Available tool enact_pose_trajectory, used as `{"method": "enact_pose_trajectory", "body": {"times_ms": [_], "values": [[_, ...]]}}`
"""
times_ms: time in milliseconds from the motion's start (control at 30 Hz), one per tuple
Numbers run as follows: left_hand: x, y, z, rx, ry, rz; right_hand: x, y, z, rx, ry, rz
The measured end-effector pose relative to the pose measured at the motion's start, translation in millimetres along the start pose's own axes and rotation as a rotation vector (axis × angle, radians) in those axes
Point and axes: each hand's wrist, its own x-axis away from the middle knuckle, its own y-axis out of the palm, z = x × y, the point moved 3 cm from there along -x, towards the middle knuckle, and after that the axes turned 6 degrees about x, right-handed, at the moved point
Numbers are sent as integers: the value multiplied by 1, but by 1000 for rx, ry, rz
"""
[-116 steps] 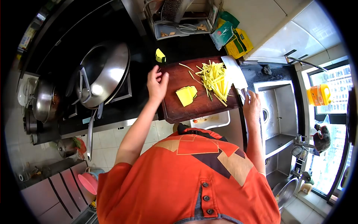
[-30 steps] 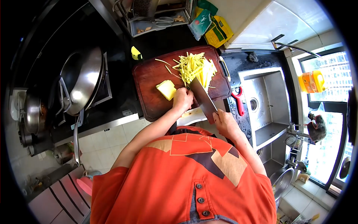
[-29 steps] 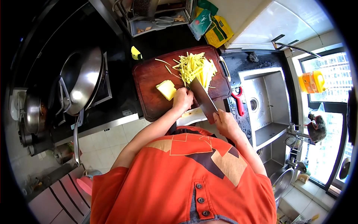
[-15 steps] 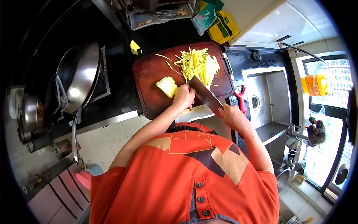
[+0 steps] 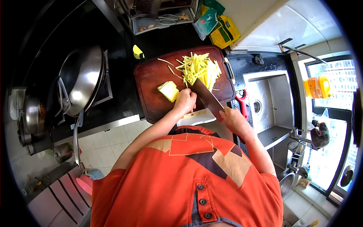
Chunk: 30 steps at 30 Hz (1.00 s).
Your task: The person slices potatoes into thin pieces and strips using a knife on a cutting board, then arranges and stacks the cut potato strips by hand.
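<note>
My right hand [image 5: 232, 118] is closed round the handle of a wide cleaver [image 5: 207, 97], its blade slanting up and left over a reddish-brown cutting board [image 5: 149, 77]. Beside the blade, my left hand [image 5: 184, 101] rests on the board with curled fingers; what is under the fingertips is hidden. A heap of thin pale-yellow vegetable strips [image 5: 200, 68] lies beyond the blade tip, with a few loose strips to its left. Left of my left hand sits a small stack of yellow slices [image 5: 168, 91]. A cut yellow piece [image 5: 138, 52] lies on the black counter past the board.
To the left a steel wok [image 5: 84, 81] stands on the stove, its handle pointing towards me. A steel sink [image 5: 278, 102] is on the right, with a red-handled tool [image 5: 242, 103] beside the board. Packets [image 5: 225, 32] and a tray with ginger [image 5: 141, 28] stand behind. A white dish [image 5: 196, 118] shows below the board.
The whole view has shifted slightly. Both hands and the cleaver keep nearly the same place over the board; the strips and slices look the same.
</note>
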Motion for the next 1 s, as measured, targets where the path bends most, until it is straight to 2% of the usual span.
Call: {"method": "enact_pose_trajectory", "body": {"times_ms": [100,133,233,300,367,533,633,700,733,767,867,967,1000], "values": [[1,0,1,48,30,-24,9,6,-3,-36,40,59],[1,0,1,49,24,-26,10,6,-2,-195,205,74],[3,0,4,34,7,-4,8,-10,-1,-183,95,33],[3,-1,5,21,-1,-7,5,-9,7,-264,132,-15],[1,0,3,30,-1,-5,3,0,18,-401,269,-62],[1,0,3,13,-10,-7,0,-3,16,-441,291,-75],[2,0,2,3,-21,2,-10,-9,10,-414,225,-27],[1,1,3,42,-37,-2,-18,-14,-1,-449,277,-110],[0,0,2,35,-50,-3,-15,-3,3,-450,258,-42],[-2,-1,3,36,-39,3,-14,16,10,-363,177,162],[0,0,-2,49,-56,14,-4,2,7,-454,272,47],[3,2,-8,70,22,41,9,-11,0,-405,310,155],[7,3,-5,48,106,13,11,-23,-6,-430,331,185]]}}
